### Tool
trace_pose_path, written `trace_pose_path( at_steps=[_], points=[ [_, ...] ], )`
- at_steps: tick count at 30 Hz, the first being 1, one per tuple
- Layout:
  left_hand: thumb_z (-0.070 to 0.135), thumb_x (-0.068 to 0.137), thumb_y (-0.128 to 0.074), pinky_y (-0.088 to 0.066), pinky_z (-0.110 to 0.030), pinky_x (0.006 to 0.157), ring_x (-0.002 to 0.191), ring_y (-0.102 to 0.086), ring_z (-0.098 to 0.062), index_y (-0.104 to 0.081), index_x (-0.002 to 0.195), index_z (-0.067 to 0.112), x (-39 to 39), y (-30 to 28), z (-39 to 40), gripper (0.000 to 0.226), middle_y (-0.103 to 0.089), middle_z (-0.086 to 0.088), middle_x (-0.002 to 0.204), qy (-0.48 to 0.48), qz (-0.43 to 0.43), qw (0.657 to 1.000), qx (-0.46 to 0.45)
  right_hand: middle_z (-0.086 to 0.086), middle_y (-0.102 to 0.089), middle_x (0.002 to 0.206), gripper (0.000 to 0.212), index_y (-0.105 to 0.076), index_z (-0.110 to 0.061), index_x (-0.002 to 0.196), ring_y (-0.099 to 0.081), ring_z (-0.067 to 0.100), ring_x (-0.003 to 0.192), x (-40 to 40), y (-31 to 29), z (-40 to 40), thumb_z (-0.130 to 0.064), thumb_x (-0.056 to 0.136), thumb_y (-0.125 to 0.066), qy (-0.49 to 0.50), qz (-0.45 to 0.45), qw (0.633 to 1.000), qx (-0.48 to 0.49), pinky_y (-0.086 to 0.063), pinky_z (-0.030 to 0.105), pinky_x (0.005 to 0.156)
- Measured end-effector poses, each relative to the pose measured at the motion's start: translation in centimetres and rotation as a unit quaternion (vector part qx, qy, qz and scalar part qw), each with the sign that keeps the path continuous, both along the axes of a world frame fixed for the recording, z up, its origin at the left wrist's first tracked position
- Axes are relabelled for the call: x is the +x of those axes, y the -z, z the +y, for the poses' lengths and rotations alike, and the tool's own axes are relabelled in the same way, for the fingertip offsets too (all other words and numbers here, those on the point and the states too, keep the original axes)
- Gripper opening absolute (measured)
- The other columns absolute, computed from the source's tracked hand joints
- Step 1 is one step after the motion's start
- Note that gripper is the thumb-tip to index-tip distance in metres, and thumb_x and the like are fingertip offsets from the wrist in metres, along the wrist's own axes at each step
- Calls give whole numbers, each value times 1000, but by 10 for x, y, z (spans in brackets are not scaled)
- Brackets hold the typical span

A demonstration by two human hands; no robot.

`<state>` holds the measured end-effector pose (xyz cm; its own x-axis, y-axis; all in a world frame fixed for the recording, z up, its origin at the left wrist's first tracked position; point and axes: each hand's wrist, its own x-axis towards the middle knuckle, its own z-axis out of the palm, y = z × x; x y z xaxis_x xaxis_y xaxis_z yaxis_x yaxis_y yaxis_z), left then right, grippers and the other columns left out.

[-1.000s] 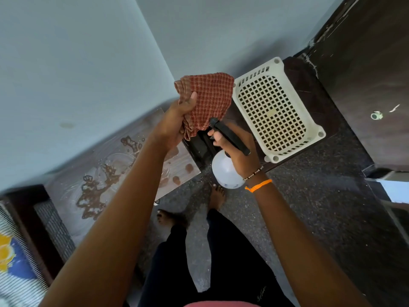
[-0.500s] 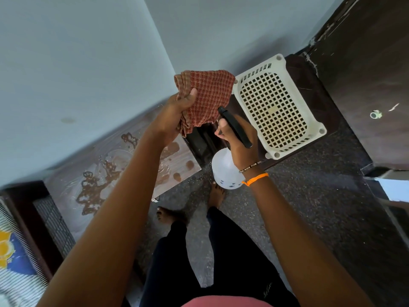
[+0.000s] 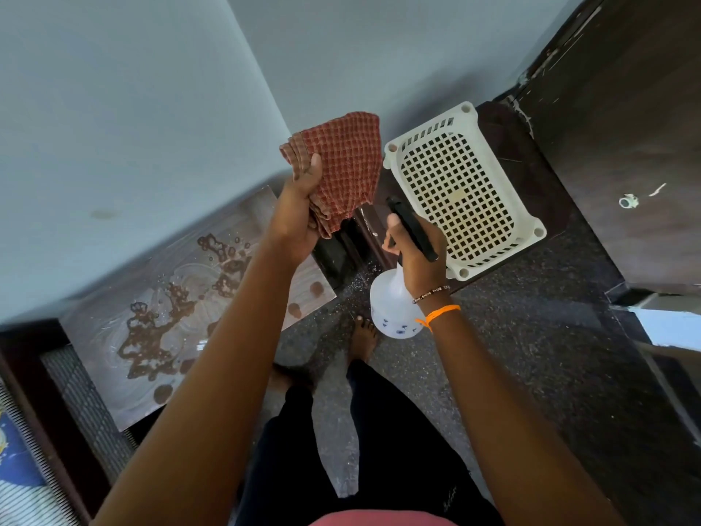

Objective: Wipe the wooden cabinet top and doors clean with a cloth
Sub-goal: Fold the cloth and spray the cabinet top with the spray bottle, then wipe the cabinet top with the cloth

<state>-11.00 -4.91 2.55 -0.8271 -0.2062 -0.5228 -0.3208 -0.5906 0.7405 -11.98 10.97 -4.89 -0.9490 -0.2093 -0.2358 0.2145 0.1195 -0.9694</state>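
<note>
My left hand grips a folded red checked cloth, held up in the air near the wall corner. My right hand holds a white spray bottle by its black trigger head, nozzle toward the cloth. Below them stands a dark wooden cabinet against the wall. Its front shows between my hands. Left of it a lighter wooden top carries brown wet patches and swirl marks.
A white perforated plastic basket lies on the dark cabinet top. A tall dark door or wardrobe stands at the right. My bare feet are on the speckled dark floor. A patterned mattress and bed frame sit at the bottom left.
Both hands have risen slightly and moved toward the wall. The cloth and bottle stay held, the bottle's head a little closer to the cloth.
</note>
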Motion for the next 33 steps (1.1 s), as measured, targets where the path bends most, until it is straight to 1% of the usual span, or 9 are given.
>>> trace_pose_path(
  at_steps=[4, 10, 13, 16, 21, 24, 27, 29, 33],
  points=[
    [28, 100, -30, -54, -32, 85, 100, -64, -16, -52, 111, 19, -1, 8, 7, 26, -64, -1, 110, 8, -38, 999, -16, 9, -51, 61, 44, -59, 3, 74, -48, 22, 59, -25, -13, 13, -41, 82, -56, 70, 8, 997, -42, -40, 35, 60],
    [27, 101, -30, -47, -47, 93, 113, -55, -30, -50, 112, 19, 3, 24, 10, 24, -60, -6, 116, -21, -126, 991, -32, 14, -53, 96, 40, -61, -18, 90, -51, 18, 92, -82, -21, 24, -54, 87, -46, 144, 112, 978, 98, -45, 35, 88],
    [26, 100, -31, -47, -47, 92, 110, -55, -31, -51, 107, 19, 3, 27, 16, 22, -61, -6, 113, -30, -155, 987, -29, 21, -49, 101, 48, -61, -6, 106, -40, -18, 88, -109, -19, 20, -48, 89, -45, 169, 146, 965, 140, -33, 1, 79],
    [26, 100, -33, -49, -43, 86, 102, -60, -27, -54, 105, 19, 2, 32, 20, 22, -64, -4, 106, -27, -163, 986, -21, 17, -48, 95, 55, -64, -5, 105, -44, -15, 84, -133, -6, 15, -53, 84, -48, 166, 131, 967, 140, -36, 1, 74],
    [23, 98, -39, -51, -40, 79, 99, -62, -25, -54, 110, 15, 1, 34, 21, 21, -65, -6, 108, -2, -168, 986, -15, -7, -38, 92, 27, -58, -35, 92, -56, 22, 87, -131, 20, 17, -56, 75, -57, 151, 55, 979, 123, -55, 48, 77],
    [17, 97, -42, -54, -37, 77, 98, -65, -24, -52, 118, 10, 4, 37, 15, 25, -66, -9, 109, 19, -163, 986, -18, -7, -38, 100, 42, -52, -17, 116, -56, 28, 93, -115, 28, 28, -27, 78, -67, 187, 2, 976, 114, -54, 51, 79],
    [7, 91, -48, -58, -31, 67, 83, -69, -20, -57, 108, 7, 15, 41, 4, 19, -71, -6, 91, 17, -167, 986, -3, -1, -44, 97, 33, -50, -11, 110, -53, 23, 87, -75, 28, 22, -18, 80, -60, 231, -86, 964, 100, -53, 45, 71],
    [4, 89, -49, -59, -29, 65, 75, -70, -19, -58, 101, 7, 28, 45, -7, 15, -72, -5, 82, 22, -168, 985, 29, 0, -50, 92, 17, -53, -14, 98, -50, 12, 79, -40, 19, 1, -26, 86, -57, 142, -190, 971, 30, -47, 33, 75],
    [8, 86, -55, -58, -33, 68, 72, -71, -19, -61, 100, 5, 73, 62, -37, 15, -73, -8, 82, 34, -194, 978, 70, 12, -60, 121, 45, -57, -7, 116, -57, 23, 112, 14, 13, -44, -43, 90, -51, -54, -397, 900, -173, -45, 40, 100]
  ],
)
